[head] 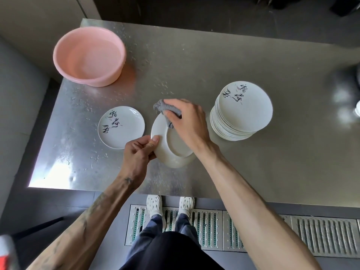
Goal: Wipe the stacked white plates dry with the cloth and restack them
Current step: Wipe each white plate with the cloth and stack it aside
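A white plate [171,151] is held tilted above the steel table, its underside facing me. My left hand [139,151] pinches its left rim with thumb and fingers. My right hand [188,121] grips a grey cloth [165,109] and presses it against the plate's upper edge. To the right stands a tall stack of white plates [241,112] with black brush writing on the top one. One single plate [121,127] with the same writing lies flat on the table to the left.
A pink plastic basin [89,55] sits at the back left of the steel table [194,61]. The table's front edge runs just before my feet, above a floor drain grate [253,234]. A blurred object [357,106] shows at the far right edge.
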